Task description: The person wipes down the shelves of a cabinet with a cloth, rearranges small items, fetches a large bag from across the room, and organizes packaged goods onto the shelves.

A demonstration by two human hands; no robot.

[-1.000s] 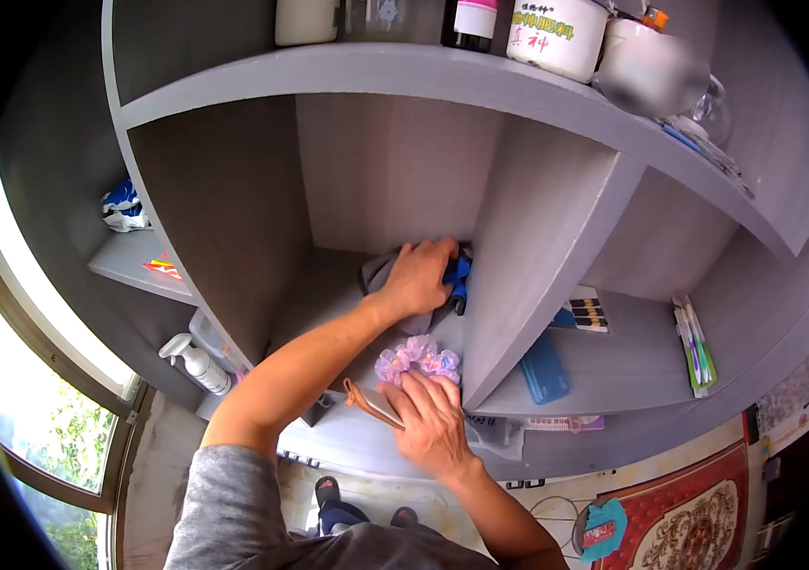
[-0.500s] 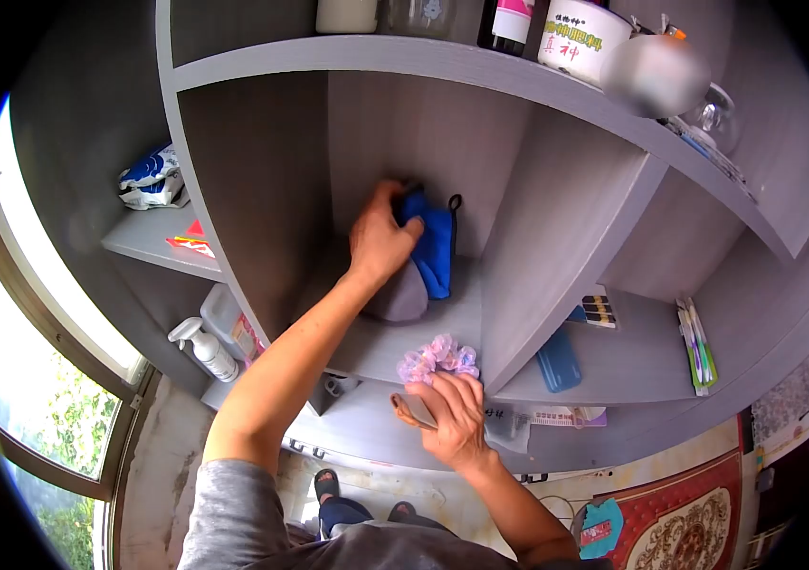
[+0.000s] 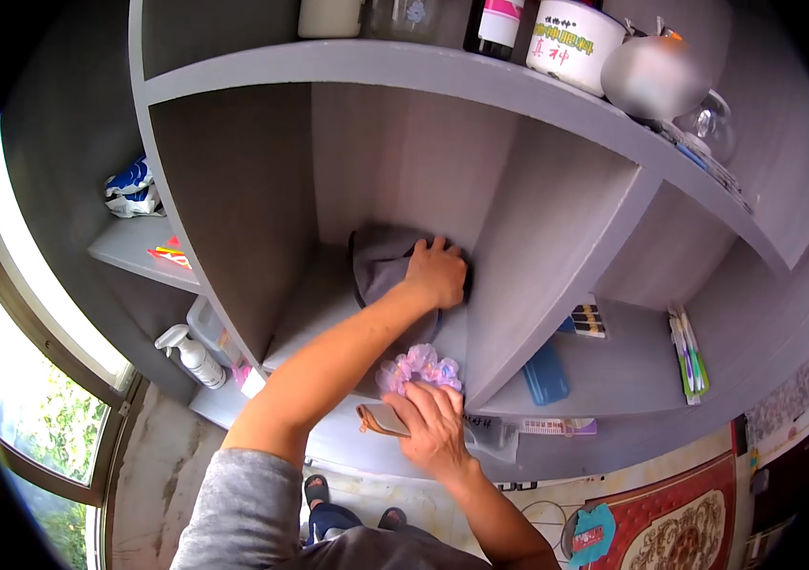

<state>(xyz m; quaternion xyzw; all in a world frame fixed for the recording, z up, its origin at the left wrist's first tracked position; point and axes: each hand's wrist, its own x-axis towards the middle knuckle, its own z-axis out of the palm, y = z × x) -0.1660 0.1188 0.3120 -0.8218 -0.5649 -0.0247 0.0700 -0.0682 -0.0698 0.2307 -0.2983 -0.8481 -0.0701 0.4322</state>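
Inside the middle cubby, my left hand (image 3: 437, 274) is closed over the right side of a soft grey cloth item (image 3: 380, 261) with dark trim. Its fingers bend over the cloth near the back wall, and my forearm hides part of it. Lower down, at the front of the shelf, my right hand (image 3: 435, 432) is closed round a flat brown-edged object (image 3: 380, 420), whose kind I cannot tell. A pale pink and lilac scrunchie (image 3: 420, 369) sits right at the fingertips of that hand.
A grey divider (image 3: 556, 256) rises right of the cubby. Beyond it lie a blue case (image 3: 545, 373) and packaged toothbrushes (image 3: 687, 356). A white spray bottle (image 3: 192, 356) stands lower left. Overhead, the curved shelf edge (image 3: 376, 59) carries a white tub (image 3: 571, 43) and bottles.
My left hand has moved right and down in the cubby. The blue fabric is out of sight, and the grey cloth now spreads against the back. My right hand has shifted slightly left with its object.
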